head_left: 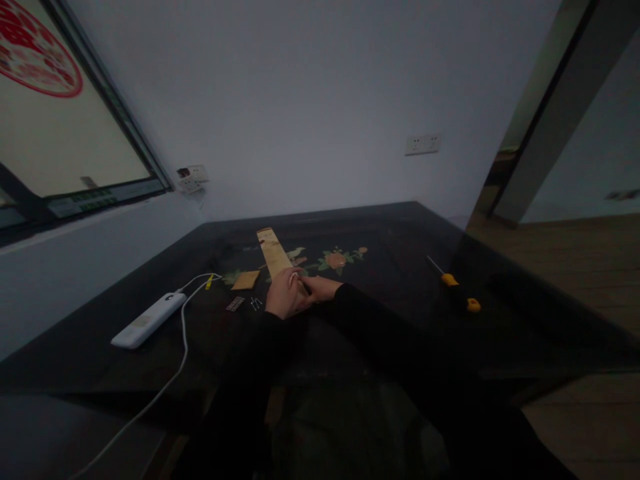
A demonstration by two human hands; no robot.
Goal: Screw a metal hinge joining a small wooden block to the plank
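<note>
A long, narrow wooden board (274, 252) lies at a slant on the black table, its far end toward the wall. My left hand (283, 295) is closed round its near end. Against that same end, my right hand (323, 289) has its fingers bent in close to the left one; what they pinch is hidden. Just left of my hands are a small square wooden piece (245, 280), several screws (256, 304) and a small flat dark piece with light marks (235, 304).
A yellow and black screwdriver (457, 287) lies at the right of the table (390, 320). At the left sits a white power strip (150, 321), its white cable (185, 333) running off the front edge. The wall (310, 113) borders the far side.
</note>
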